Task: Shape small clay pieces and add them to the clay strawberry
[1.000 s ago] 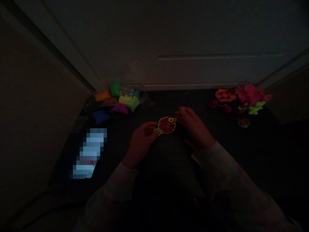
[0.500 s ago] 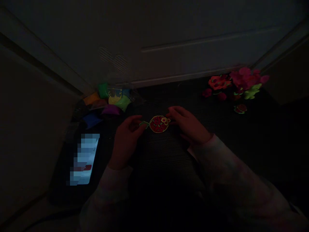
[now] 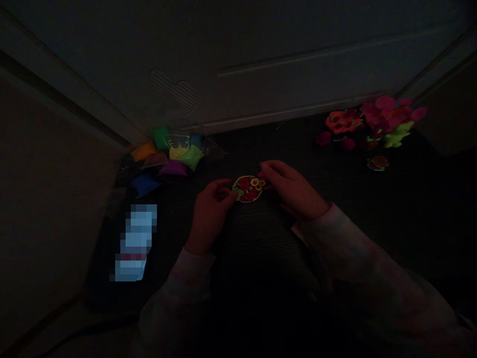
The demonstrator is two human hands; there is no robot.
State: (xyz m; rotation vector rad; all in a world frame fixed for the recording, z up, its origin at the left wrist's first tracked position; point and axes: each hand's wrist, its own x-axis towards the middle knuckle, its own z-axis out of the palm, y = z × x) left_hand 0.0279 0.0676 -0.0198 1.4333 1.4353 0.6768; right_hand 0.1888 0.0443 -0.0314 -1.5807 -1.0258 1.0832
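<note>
Green piece (image 3: 240, 192) partly covered by left fingers (image 3: 228, 201); lit screen (image 3: 134, 238) pixelated.

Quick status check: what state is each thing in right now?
Left hand: pinching the green piece.
Green piece: held over the left edge of the red disc.
Right hand: fingers at the red disc's right edge; grip unclear.
Red disc: flat, decorated side up.
Phone: screen lit, contents pixelated.
Colored packets: heaped together; sealing unclear.

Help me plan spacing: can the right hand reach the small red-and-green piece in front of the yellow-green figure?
Probably yes: nothing visible stands between the right hand and the red-and-green piece, though darkness may hide something.
</note>
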